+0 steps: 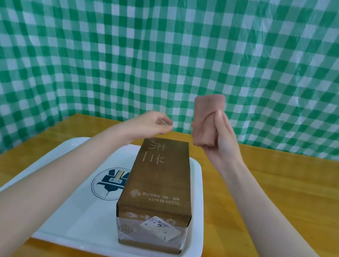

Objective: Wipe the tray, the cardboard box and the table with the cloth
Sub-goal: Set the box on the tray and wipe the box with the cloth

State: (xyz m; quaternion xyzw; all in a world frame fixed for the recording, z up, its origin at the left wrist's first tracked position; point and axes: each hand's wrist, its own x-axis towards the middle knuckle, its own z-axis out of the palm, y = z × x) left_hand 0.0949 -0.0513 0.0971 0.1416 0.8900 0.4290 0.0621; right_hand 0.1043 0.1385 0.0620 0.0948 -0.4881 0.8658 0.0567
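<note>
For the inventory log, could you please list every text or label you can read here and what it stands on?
"CLEAN BEAUTY": top of the cardboard box, upside down to the camera.
Large and small Chinese characters on the box top: not read with confidence.
Barcode sticker on the box's near end: digits blurred.
Round logo on the tray: lettering too small.

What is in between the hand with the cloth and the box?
Nothing. In the head view the right hand holds the cloth up in the air past the box; only bare table shows behind the gap.
</note>
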